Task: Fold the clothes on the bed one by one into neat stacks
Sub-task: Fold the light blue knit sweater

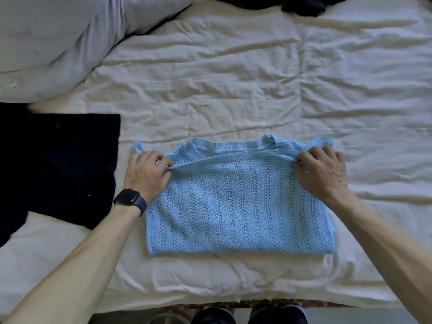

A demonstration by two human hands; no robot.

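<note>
- L hand (146,170): fingers curled; L end of the upper layer's edge of the light-blue knit sweater (233,206) is pinched.
- R hand (321,170): fingers curled; R end of the same edge is pinched. The edge is stretched as a taut band btwn both hands.
- Sweater is laid flat on the bed (233,90), centre, near the front edge, just before the person. Collar is pointed away from the person, folded edge toward them; long axis runs L–R.
- Black watch (129,201) is worn on the L wrist.
- Black garment (58,160) is spread flat L of the sweater, apart from it.
- Pillow (58,43) is seen far L; dark clothes (292,3) are heaped at the far edge.
</note>
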